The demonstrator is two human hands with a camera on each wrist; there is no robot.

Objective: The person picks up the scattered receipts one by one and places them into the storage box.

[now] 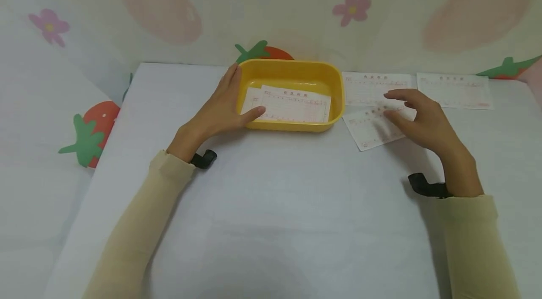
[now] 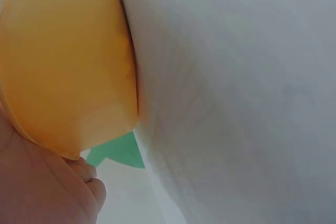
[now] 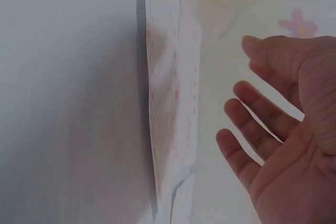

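Note:
A yellow plastic basin stands near the back of the table, with overlapping printed paper slips inside. My left hand holds the basin's left end, its thumb across the front rim and fingers along the outer side. In the left wrist view the basin's wall fills the upper left, above part of the hand. To the right of the basin my right hand hovers over a slanted slip, thumb and fingers apart with nothing between them. The right wrist view shows the hand's fingers spread beside the slips.
Two more slips lie at the table's back edge: one beside the basin, partly under the slanted one, and another farther right. A patterned wall covering rises behind the white table.

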